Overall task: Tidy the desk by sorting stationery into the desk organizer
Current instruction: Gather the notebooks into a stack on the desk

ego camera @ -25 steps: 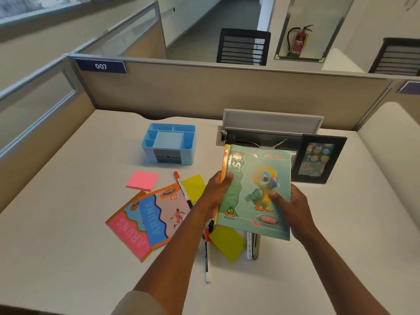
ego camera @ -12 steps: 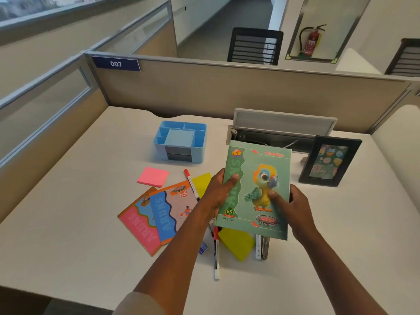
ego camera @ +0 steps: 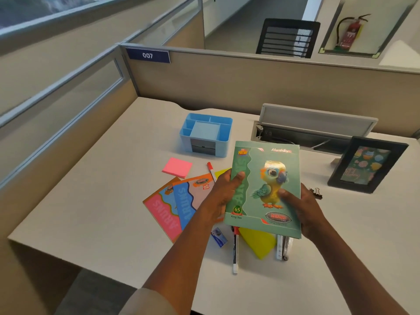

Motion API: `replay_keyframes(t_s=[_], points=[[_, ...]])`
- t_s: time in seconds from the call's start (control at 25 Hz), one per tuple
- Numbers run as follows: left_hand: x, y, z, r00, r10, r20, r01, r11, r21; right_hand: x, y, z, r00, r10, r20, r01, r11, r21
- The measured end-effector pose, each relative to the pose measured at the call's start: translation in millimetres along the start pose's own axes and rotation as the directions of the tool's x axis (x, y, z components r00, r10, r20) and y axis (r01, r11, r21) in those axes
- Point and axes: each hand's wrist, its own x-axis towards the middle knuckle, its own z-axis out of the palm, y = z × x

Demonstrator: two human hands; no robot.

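Green parrot notebook (ego camera: 264, 189) was pinched between your left hand (ego camera: 223, 196) and right hand (ego camera: 300, 208) above the surface (ego camera: 102, 201); the blue organizer (ego camera: 205, 134) sat untouched, so loose stationery probably came next.

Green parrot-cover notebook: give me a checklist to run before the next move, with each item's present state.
1. Green parrot-cover notebook held by both hands, left hand and right hand: ok.
2. Notebook lifted off the white desk: ok.
3. Light blue plastic desk organizer upright with its compartments empty: ok.
4. Notebook fits an organizer compartment: not ok, it looks far wider than any slot.
5. Two orange notebooks lie flat and uncovered as a stacking spot: ok.
6. What lies hidden under the held notebook: cannot tell.
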Motion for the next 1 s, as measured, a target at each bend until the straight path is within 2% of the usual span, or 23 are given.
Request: replay_keyframes(t_s=[0.08, 0.12, 0.16, 0.2, 0.24, 0.32, 0.48, 0.6, 0.84, 1.0], points=[[1, -7, -12, 0.988, -0.043, -0.145, 0.058, 0.993, 0.101, 4, 3, 4, 1.000, -0.008, 0.014, 0.009, 1.000, -0.007], [2, -12, -21, 0.951, -0.042, -0.306, 0.123, 0.960, 0.251, 6, 6, 5, 1.000, -0.011, 0.016, 0.011, 1.000, -0.017], [4, -23, -32, 0.874, 0.001, -0.487, 0.244, 0.864, 0.440, 7, 9, 4, 1.000, -0.010, 0.015, 0.010, 1.000, -0.026], [0, -34, -45, 0.775, 0.057, -0.629, 0.407, 0.717, 0.566, 8, 10, 4, 1.000, -0.002, 0.006, 0.003, 1.000, -0.028], [-4, -43, -56, 0.707, 0.075, -0.704, 0.541, 0.584, 0.605, 8, 11, 3, 1.000, 0.007, -0.003, -0.007, 1.000, -0.031], [-12, -58, -71, 0.657, 0.017, -0.753, 0.669, 0.448, 0.593, 6, 12, 2, 1.000, 0.019, -0.005, -0.019, 0.999, -0.043], [-8, -70, -78, 0.662, 0.000, -0.749, 0.709, 0.323, 0.627, 4, 15, -6, 0.999, 0.024, -0.029, -0.026, 0.998, -0.063], [-1, -69, -79, 0.662, 0.004, -0.749, 0.711, 0.312, 0.630, 1, 15, -12, 0.998, 0.020, -0.054, -0.024, 0.996, -0.083], [6, -73, -92, 0.622, -0.092, -0.777, 0.704, 0.501, 0.504, -5, 15, -18, 0.997, 0.015, -0.081, -0.023, 0.996, -0.090], [6, -76, -103, 0.626, -0.147, -0.766, 0.681, 0.581, 0.445, -5, 17, -18, 0.997, 0.038, -0.069, -0.042, 0.998, -0.054]])
